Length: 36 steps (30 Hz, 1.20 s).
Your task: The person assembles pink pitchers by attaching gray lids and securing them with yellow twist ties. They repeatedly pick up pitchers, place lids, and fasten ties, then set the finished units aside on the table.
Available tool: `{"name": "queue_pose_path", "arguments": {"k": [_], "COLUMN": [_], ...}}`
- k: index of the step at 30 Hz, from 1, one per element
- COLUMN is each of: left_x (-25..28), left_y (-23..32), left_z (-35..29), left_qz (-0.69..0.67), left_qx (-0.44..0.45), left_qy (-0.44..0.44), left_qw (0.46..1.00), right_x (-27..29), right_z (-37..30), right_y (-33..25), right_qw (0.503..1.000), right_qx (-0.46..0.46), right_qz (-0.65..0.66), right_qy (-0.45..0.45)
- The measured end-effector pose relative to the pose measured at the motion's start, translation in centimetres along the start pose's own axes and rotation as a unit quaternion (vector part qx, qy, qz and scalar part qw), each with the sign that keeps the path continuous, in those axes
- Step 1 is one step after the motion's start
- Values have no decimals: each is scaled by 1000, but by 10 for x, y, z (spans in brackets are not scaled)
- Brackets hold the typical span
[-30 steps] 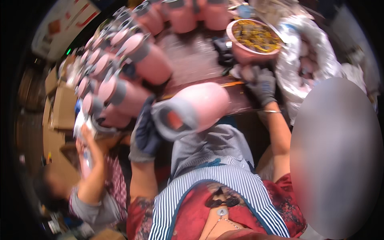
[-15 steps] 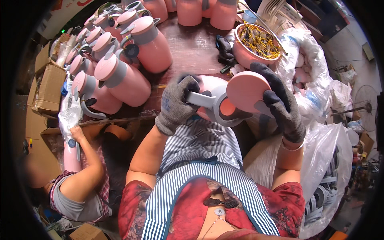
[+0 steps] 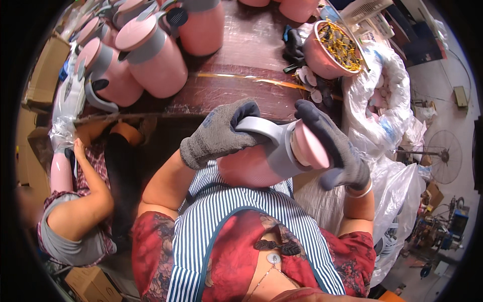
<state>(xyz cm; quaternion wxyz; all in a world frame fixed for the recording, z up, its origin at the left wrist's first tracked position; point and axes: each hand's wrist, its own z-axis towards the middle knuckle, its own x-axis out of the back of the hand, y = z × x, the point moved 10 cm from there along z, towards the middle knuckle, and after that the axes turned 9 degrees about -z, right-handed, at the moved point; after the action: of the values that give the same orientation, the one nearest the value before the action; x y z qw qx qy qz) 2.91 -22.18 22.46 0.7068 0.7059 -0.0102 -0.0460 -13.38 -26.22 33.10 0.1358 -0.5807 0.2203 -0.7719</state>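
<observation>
A pink jug (image 3: 251, 163) with a grey collar and grey handle lies tilted in front of my apron, its mouth toward the right. My gloved left hand (image 3: 224, 132) is closed round the handle. In my gloved right hand (image 3: 339, 148) is a round pink lid (image 3: 312, 146), held against the jug's mouth at a slant. A pale inner part of the lid shows between it and the collar. My right fingers wrap over the lid's outer face, and the palm side is partly hidden.
Several finished-looking pink jugs (image 3: 156, 60) stand at the left of the dark red table (image 3: 241, 95). A pink basin (image 3: 322, 55) of yellow-and-black ties sits at the back right beside plastic bags (image 3: 392, 126). At the left, a co-worker (image 3: 80, 211) holds a bagged jug.
The lid has come from beside the open mouth onto it. The jug has turned to lie more sideways, its mouth facing right. My view has shifted, and the table things appear higher.
</observation>
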Motion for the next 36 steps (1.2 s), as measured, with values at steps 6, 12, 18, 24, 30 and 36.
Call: {"name": "queue_pose_path", "arguments": {"k": [6, 12, 18, 24, 30, 36], "left_x": [15, 15, 9, 21, 9, 13], "left_y": [-14, -40, -20, -14, -38, -45], "left_z": [-20, -39, -46, -45, -55, -63], "left_qz": [17, -21, 101, 66, 96, 69], "left_qx": [0, -20, -36, -55, -106, -107], "left_qy": [11, 44, 134, 88, 41, 119], "left_qw": [1000, 999, 985, 992, 989, 985], "right_x": [-27, -74, -94, -58, -104, -103], "right_z": [16, 6, -12, 26, 18, 21], "right_y": [-10, -6, 35, -13, -32, -14], "right_qw": [997, 991, 981, 975, 969, 994], "right_qx": [13, 23, -189, -35, 150, 46], "right_qz": [-70, -99, 8, -184, -115, -60], "right_qy": [-36, -84, -35, -120, -158, -84]}}
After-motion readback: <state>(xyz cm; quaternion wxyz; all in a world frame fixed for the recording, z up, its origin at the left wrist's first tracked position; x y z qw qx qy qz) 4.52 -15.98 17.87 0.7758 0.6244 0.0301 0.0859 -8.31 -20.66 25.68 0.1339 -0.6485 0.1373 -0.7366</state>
